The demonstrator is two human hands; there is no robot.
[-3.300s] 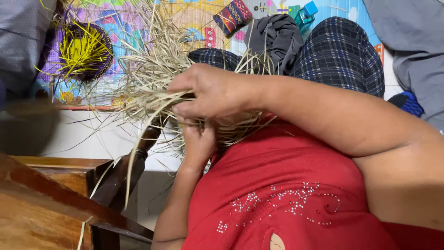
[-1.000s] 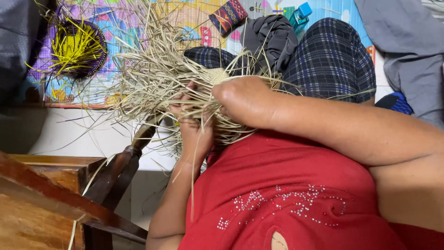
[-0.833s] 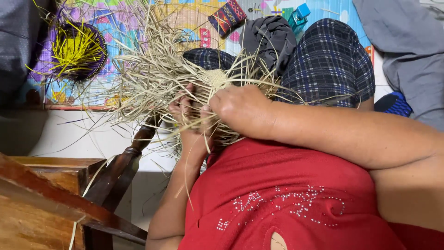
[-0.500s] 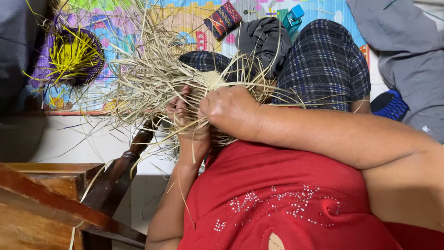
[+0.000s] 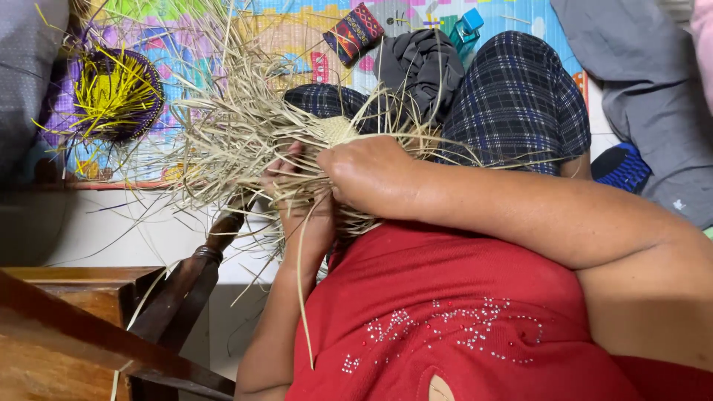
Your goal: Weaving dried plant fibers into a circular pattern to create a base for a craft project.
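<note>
I see a smooth red top with small silver studs (image 5: 460,327) filling the lower right of the frame, and above it dark blue checked cloth trousers (image 5: 512,104) over bent knees. At the lower left stands a brown polished wooden piece of furniture (image 5: 67,341), hard-edged, with a dark curved wooden arm (image 5: 186,282) rising from it. Along the top lies a bright printed play mat (image 5: 223,44), flat and glossy. At centre sits the tangled bundle of pale dry straw strands (image 5: 238,141), thin, stiff and splaying outward in all directions; a tightly plaited patch shows at its middle, just above the hands. My right hand (image 5: 368,174) is curled into a fist, clenched on strands at the woven centre. My left hand (image 5: 297,197) comes up beneath it, fingers closed around strands, one long strand hanging down past the wrist. At upper left rests a round dark woven piece with yellow strands (image 5: 111,93) sticking out. A crumpled grey cloth (image 5: 420,63) lies near the top centre.
</note>
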